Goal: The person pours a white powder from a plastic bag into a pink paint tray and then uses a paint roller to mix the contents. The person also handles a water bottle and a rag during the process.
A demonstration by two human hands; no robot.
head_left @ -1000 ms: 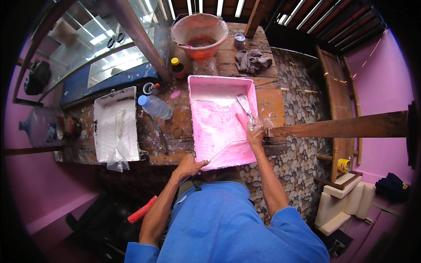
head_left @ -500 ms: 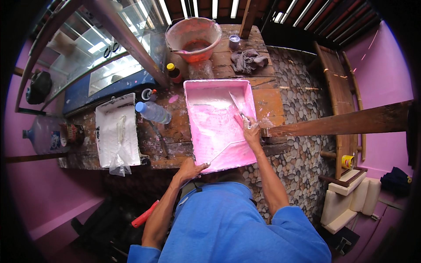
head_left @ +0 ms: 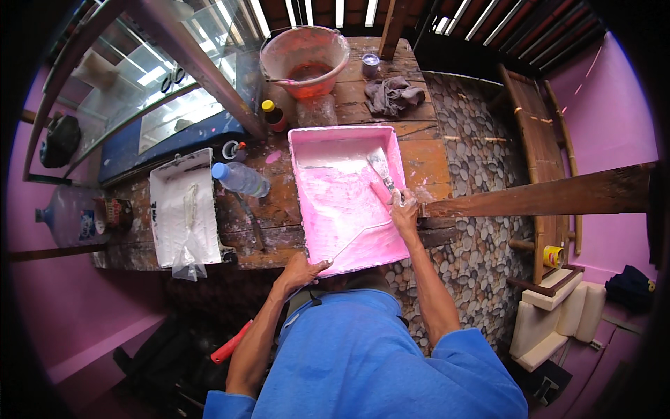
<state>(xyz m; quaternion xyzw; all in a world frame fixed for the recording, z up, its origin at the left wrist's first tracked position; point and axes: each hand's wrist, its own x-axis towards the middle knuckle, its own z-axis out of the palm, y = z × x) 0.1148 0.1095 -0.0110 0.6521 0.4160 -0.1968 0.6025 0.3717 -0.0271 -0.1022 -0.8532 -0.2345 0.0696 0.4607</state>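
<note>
A large tray (head_left: 328, 209), coated inside with wet pink paint, lies on the wooden table in front of me. My left hand (head_left: 303, 271) is closed round the metal rod of a paint roller at the tray's near edge. The bent rod (head_left: 352, 239) crosses the tray to the pink roller sleeve (head_left: 380, 191), near the right wall. Past my left forearm sticks out a red handle (head_left: 232, 342), which looks like the roller's. My right hand (head_left: 404, 207) grips a scraper, its handle mostly hidden by my fingers. The scraper's blade (head_left: 377, 165) points away, beside the sleeve.
Left of the tray stand a blue-capped bottle (head_left: 241, 179) and a white tray (head_left: 183, 216) with a plastic bag. Farther back are a yellow-capped bottle (head_left: 273, 115), a paint-stained bucket (head_left: 307, 63), a small jar (head_left: 370, 65) and a grey rag (head_left: 392, 96). A wooden beam (head_left: 537, 193) juts in from the right.
The scraper's blade has turned from edge-on to show more of its flat face, and its tip is lower. My right hand has shifted slightly right. My left hand stays in place.
</note>
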